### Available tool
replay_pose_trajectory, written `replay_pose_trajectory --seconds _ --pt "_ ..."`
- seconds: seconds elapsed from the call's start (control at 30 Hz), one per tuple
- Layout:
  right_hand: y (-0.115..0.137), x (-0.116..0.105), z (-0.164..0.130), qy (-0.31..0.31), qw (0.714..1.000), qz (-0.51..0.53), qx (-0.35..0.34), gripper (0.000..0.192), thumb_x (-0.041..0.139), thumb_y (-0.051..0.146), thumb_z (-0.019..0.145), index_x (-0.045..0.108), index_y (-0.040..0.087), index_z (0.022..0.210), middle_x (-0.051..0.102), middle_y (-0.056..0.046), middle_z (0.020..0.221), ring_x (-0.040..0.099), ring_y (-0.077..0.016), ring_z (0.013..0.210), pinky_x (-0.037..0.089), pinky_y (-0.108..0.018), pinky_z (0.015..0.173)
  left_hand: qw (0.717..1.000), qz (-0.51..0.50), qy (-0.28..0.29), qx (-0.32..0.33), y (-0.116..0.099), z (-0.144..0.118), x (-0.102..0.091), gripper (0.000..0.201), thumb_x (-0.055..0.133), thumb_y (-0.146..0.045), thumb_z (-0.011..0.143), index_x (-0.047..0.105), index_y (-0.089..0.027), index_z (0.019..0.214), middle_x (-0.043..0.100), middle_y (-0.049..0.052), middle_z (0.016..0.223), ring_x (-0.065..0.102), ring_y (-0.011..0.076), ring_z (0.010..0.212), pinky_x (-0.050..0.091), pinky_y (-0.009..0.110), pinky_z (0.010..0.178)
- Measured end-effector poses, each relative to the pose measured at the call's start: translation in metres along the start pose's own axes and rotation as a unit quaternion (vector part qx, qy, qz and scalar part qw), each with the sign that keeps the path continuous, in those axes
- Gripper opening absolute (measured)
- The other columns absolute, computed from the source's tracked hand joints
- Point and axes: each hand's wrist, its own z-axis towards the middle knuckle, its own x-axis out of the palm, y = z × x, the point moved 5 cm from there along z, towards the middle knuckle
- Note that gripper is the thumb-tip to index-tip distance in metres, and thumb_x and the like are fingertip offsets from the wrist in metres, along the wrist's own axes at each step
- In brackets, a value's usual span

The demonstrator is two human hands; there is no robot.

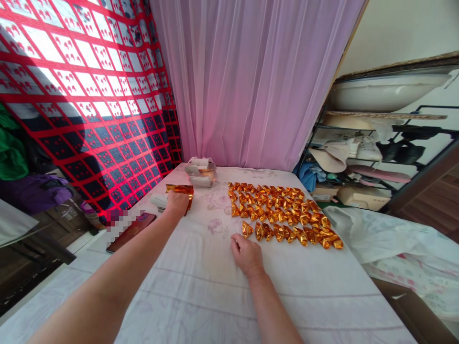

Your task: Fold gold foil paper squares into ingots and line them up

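Several folded gold foil pieces (283, 210) lie in rows on a white sheet-covered surface (201, 286). My right hand (246, 255) rests on the sheet just below the leftmost piece (247, 230) of the nearest row, fingers curled, holding nothing that I can see. My left hand (176, 203) reaches far left and grips a sheet of gold foil (180, 189) at a small stack there.
A clear plastic bag with white packets (201, 171) stands at the far edge. A dark red phone (131, 231) lies at the left edge. A pink curtain (251, 81) hangs behind; a cluttered shelf rack (362, 157) stands to the right.
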Motion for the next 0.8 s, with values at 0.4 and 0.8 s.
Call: replay_pose_trajectory --seconds 0.4,0.8 --pt "0.003 0.0 0.002 0.021 0.999 0.03 0.019 0.03 0.051 0.019 0.088 0.072 0.024 0.109 0.076 -0.002 0.08 0.067 -0.0164 0.07 0.037 -0.024 0.061 0.993 0.054 0.073 0.076 -0.103 -0.089 0.03 0.035 0.061 -0.035 0.094 0.058 -0.017 0.125 0.061 0.01 0.124 0.063 0.0233 0.105 0.055 0.045 0.088" --pt "0.011 0.001 -0.005 0.053 0.996 0.064 -0.017 0.027 0.052 0.016 0.089 0.073 0.026 0.103 0.073 -0.003 0.097 0.067 -0.0164 0.088 0.045 -0.024 0.072 0.997 -0.063 0.015 0.032 -0.107 -0.153 0.026 0.053 0.063 -0.02 0.083 0.046 -0.022 0.133 0.066 0.012 0.121 0.067 0.027 0.105 0.049 0.036 0.086"
